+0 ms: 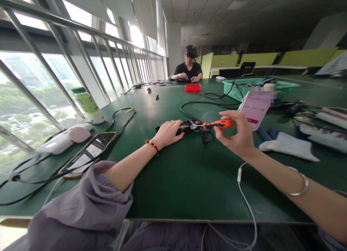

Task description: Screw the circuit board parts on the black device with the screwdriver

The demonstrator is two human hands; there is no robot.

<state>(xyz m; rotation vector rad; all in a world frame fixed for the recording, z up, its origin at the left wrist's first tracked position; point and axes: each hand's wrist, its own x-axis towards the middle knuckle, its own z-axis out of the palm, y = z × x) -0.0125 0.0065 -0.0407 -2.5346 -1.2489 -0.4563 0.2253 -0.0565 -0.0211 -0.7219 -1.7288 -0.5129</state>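
On the green table, my left hand (169, 133) is closed around the left end of a black device (187, 127) that lies flat, with small parts and wires exposed at its right end. My right hand (236, 133) pinches the orange and black handle of a screwdriver (221, 124) between thumb and fingers. The screwdriver lies nearly level, its shaft pointing left, with the tip over or against the exposed part of the device; exact contact is too small to tell. A loop of black cable (209, 136) lies just below the shaft.
A phone showing a timer (256, 108) stands behind my right hand, before a green basket (235, 90) of cables. Gloves (288, 145) lie right. A red box (193, 88) and a seated person (188, 67) are across the table. Left are another phone (90, 151) and a cup (88, 104).
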